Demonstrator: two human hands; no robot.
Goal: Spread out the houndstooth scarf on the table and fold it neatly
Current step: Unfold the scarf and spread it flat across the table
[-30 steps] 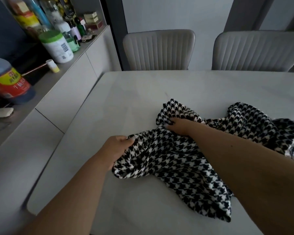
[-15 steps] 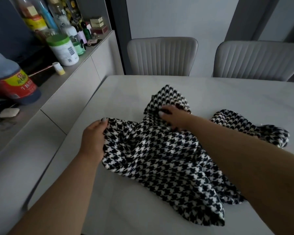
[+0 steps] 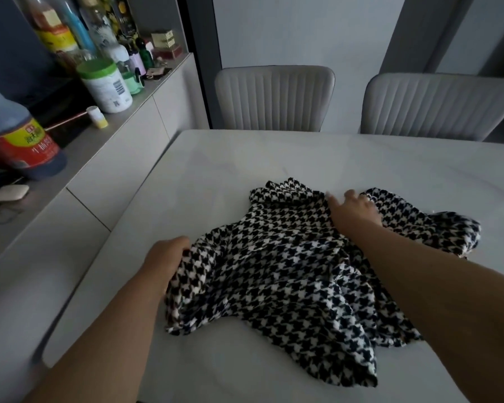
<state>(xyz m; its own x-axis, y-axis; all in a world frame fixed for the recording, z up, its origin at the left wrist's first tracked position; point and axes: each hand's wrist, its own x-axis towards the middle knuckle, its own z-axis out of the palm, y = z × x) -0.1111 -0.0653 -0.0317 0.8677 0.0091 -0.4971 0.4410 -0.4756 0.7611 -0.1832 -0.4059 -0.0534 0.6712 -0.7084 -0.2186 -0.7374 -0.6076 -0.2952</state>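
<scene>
Looking down, I see the black-and-white houndstooth fabric scarf [image 3: 288, 274] lying rumpled on the pale, smooth counter [image 3: 216, 175], its nearest corner hanging close to the near edge. My left hand [image 3: 166, 257] sits at the scarf's left edge, fingers [image 3: 184, 251] curled shut around a bunched fold. Farther out, my right hand [image 3: 355, 207] lies on top of the cloth with its fingers spread loose, pinching nothing I can make out. Bare counter stretches left of the scarf to the rounded corner and beyond it to the far edge, plenty of room. Two grey ribbed chairs [image 3: 274, 97] stand against that far edge. A grey sideboard [image 3: 122, 146] crowded with bottles runs along the left.
</scene>
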